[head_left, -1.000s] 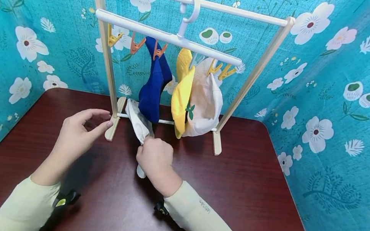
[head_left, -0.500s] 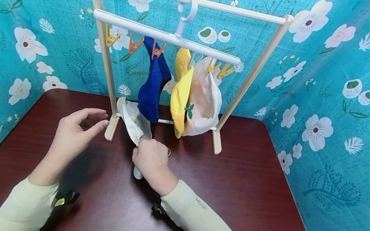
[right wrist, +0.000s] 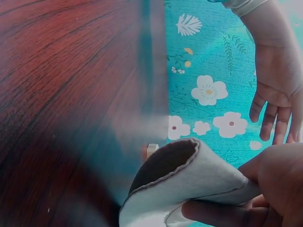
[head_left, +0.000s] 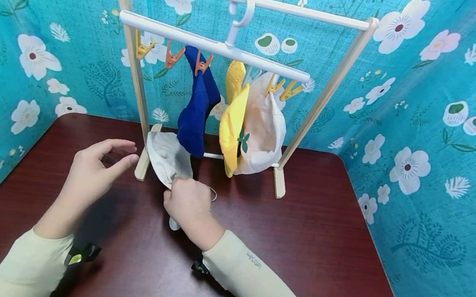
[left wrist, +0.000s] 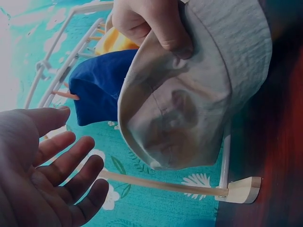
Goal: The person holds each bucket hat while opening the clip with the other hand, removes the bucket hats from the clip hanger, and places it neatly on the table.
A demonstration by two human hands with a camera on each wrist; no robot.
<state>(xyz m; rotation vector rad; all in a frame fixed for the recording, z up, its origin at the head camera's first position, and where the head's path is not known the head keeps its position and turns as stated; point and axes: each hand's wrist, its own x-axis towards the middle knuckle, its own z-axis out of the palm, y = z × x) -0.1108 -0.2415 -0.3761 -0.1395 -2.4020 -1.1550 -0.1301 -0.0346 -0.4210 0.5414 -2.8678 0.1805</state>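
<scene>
My right hand [head_left: 190,204] grips a pale grey-beige bucket hat [head_left: 167,153] by its brim, with the thumb pressed against the cloth in the left wrist view. The hat's opening [left wrist: 165,113] faces my left hand. A thin cord loop [head_left: 213,194] shows just past the right hand. My left hand [head_left: 94,173] hovers left of the hat, fingers apart and loosely bent, touching nothing. Behind the held hat, a blue hat [head_left: 194,123] hangs from an orange clip [head_left: 202,65]. Beside it hang a yellow hat [head_left: 231,128] and a white hat [head_left: 267,147].
A wooden rack [head_left: 334,88] stands at the back of the dark red table [head_left: 296,255]. From its top bar hangs a white hanger [head_left: 171,34]. At the hanger's left end, a yellow clip [head_left: 143,50] and an orange clip [head_left: 173,56] hold nothing. Flowered teal cloth [head_left: 424,122] surrounds the table.
The right hand has shifted a little left with the beige hat, which has turned and spread so more of it shows. The left hand has barely moved.
</scene>
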